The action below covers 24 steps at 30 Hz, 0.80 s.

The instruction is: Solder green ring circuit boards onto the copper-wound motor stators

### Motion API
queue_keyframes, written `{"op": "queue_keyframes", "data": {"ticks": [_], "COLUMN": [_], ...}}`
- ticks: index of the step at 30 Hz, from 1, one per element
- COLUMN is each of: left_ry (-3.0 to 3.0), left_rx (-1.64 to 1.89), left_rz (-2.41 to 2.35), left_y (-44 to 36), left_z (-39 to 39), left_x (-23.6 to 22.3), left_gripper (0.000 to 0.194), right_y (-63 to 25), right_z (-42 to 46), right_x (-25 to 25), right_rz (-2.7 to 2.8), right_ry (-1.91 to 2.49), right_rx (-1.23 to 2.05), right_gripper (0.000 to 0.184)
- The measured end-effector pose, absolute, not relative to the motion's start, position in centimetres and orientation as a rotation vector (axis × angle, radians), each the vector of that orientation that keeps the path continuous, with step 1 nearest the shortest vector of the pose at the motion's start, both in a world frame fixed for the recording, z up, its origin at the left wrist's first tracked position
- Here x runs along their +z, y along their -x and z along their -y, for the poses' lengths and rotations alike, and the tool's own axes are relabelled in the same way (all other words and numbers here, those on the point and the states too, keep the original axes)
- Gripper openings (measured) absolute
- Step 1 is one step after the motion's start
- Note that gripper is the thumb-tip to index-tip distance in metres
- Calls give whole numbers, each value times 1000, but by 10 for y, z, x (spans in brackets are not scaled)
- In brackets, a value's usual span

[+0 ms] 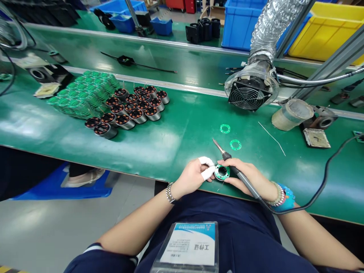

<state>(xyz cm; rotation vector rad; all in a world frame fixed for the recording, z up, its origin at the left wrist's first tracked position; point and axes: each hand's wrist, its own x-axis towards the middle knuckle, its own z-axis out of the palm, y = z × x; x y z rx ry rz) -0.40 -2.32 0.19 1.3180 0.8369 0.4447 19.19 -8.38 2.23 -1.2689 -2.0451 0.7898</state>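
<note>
Near the bench's front edge, my left hand (193, 173), with white covers on its thumb and a finger, grips a motor stator from the left. A green ring-shaped circuit board (218, 176) lies on top of the stator. My right hand (253, 175) is closed round a soldering iron (247, 182), its tip pointing up and away to the left, apart from the board. The right thumb and fingertips also touch the stator's right side. Beyond the hands lie two loose green ring boards, one nearer (232, 145) and one farther (221, 129).
Several stators (125, 121) stand in rows at the left, beside stacked green boards (71, 100). A fan with a duct (250, 94) hangs ahead. At the right are a solder wire (272, 137), a round container (291, 115) and an iron stand with sponge (317, 138). The iron's cable (324, 182) trails right.
</note>
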Motion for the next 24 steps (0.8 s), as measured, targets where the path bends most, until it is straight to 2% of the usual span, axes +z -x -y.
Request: {"op": "queue_keyframes", "data": {"ticks": [4,12,14,19,24], "left_ry": [-1283,-1191,-1156,-1128,-1138], "left_rx": [521,422,383,356,376], "left_rz": [-825,-761,-773,-792,-795], "left_y": [15,8,1,-4,-3], "left_z": [26,30,29,27,28], "left_x": [2,10,12,15,15], "left_gripper": [17,14,15,18,20], "right_y": [-187,-173,-171,-168,-169], "right_z": [92,111,110,98,88], "right_x": [20,14,17,23,15], "right_rz": [1977,1853,1855,1842,1968], "right_ry": [1321,1442,1421,1291,1159], "right_rx": [740,487,465,371,288], "right_gripper": [37,40,41,25,32]}}
